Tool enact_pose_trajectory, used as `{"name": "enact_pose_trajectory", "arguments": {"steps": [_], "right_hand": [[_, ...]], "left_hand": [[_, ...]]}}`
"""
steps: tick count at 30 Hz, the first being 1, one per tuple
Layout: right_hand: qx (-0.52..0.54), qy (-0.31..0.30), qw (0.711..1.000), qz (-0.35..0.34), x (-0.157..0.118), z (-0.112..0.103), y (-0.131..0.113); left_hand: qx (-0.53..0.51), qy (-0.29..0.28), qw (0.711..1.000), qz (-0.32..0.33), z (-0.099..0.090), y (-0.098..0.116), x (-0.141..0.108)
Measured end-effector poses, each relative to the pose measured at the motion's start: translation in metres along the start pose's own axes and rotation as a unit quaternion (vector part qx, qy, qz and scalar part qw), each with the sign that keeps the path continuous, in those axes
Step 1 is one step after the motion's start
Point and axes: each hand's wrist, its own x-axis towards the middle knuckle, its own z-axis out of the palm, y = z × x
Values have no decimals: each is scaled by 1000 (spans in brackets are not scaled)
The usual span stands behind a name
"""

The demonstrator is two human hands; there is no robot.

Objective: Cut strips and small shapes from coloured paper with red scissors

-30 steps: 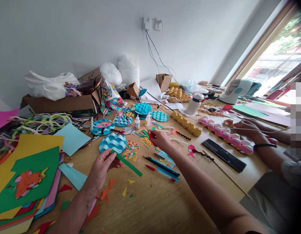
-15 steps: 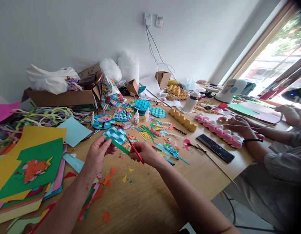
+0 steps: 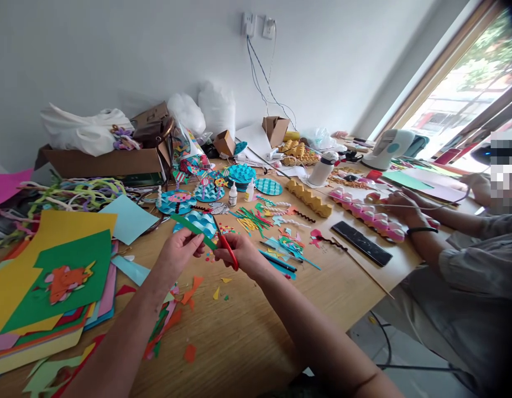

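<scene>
the left hand point(image 3: 182, 250) pinches a green strip point(image 3: 186, 224) above the desk point(image 3: 256, 331); the right hand point(image 3: 239, 256) grips red scissors point(image 3: 231, 252) by its right end. how far any cut runs cannot be told. cut strips point(image 3: 252, 220) lie piled beyond; two blue discs point(image 3: 165, 205) already carry figures, while the nearer wavy disc point(image 3: 203, 219) shows none.

A pale wall point(image 3: 156, 50) backs the wooden tabletop point(image 3: 247, 320) along its far edge; beyond the far right corner, a wood-framed window point(image 3: 459, 88) glows bright. Grey floor point(image 3: 413, 345) shows past the right edge.
</scene>
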Motion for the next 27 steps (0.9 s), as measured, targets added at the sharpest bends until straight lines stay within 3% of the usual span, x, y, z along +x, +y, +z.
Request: {"name": "enact_pose_trajectory", "arguments": {"steps": [5, 12, 27], "right_hand": [[58, -14, 998, -17, 9, 1, 7], [93, -30, 995, -31, 23, 11, 19], [94, -33, 994, -35, 16, 17, 11]], "left_hand": [[10, -3, 1000, 12, -6, 1, 3], [100, -11, 995, 25, -13, -14, 12], [67, -27, 997, 5, -13, -3, 6]]}}
